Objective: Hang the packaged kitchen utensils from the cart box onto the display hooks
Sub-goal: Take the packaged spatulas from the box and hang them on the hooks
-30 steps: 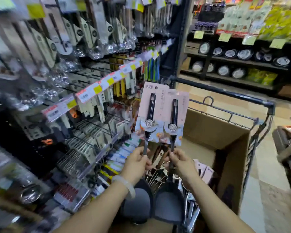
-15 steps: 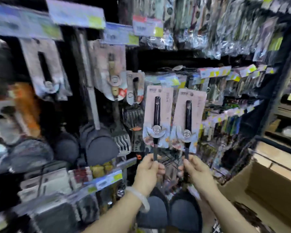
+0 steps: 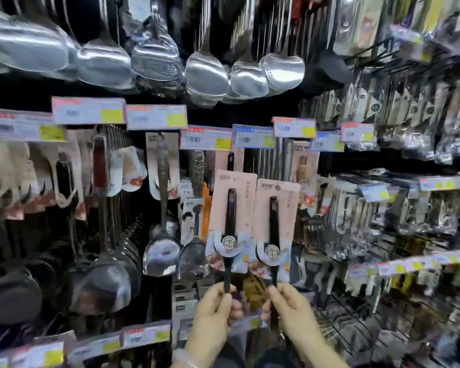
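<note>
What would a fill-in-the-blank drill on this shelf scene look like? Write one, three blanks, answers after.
1. Each hand, the left hand and the right hand, holds one packaged utensil by its ____ handle.
2. The backing cards of the left package and the right package are ____ in colour.
3. The shiny steel ladles hang ____ the held packages.

Missing words: black; pink; above

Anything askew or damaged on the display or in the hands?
Nothing stands out. The left hand and the right hand each hold a carded spatula upright by its handle; the hanging stock is too blurred to judge.
</note>
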### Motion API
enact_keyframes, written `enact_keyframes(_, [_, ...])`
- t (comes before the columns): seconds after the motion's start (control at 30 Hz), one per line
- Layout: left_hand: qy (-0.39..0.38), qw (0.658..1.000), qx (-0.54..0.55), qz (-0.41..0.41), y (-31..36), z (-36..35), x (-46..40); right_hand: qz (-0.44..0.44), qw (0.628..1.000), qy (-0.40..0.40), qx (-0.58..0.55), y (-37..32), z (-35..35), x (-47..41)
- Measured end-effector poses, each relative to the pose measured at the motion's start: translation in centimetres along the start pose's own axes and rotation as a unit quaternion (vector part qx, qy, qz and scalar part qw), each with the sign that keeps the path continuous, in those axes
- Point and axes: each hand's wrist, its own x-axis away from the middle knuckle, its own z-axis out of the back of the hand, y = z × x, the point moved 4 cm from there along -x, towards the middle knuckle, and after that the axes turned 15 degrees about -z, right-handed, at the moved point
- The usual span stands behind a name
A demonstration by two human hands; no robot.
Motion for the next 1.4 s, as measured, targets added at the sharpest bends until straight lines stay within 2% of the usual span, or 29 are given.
enact_keyframes(0.13, [0.05, 0.999, -0.021, -0.006, 0.7, 4.2, -0.3, -0.015, 0.999, -0.047, -0.004, -3.8, -3.5, -0.4])
enact_keyframes(0.33, [0.091, 0.993, -0.066, -0.03, 0.6, 7.3, -2.0, -0.026, 0.996, -0.049, -0.069, -8.4, -4.9, -3.7])
enact_keyframes(0.43, [0.101, 0.992, -0.063, -0.041, 0.6, 7.4, -3.6, -0.019, 0.996, -0.049, -0.065, -9.1, -4.9, -5.7])
enact_keyframes(0.9, [0.074, 0.995, -0.053, -0.037, -0.5, 4.1, -8.6, 0.062, 0.996, -0.066, -0.011, -8.9, -4.1, -7.1])
enact_keyframes(1.03, [0.063, 0.996, -0.049, -0.039, -1.1, 3.6, -9.1, 0.062, 0.995, -0.06, -0.045, -9.7, -3.7, -8.1])
enact_keyframes(1.4, [0.043, 0.997, -0.033, -0.052, -0.2, 3.1, -9.3, 0.013, 0.995, -0.095, -0.033, -9.3, -3.9, -9.2])
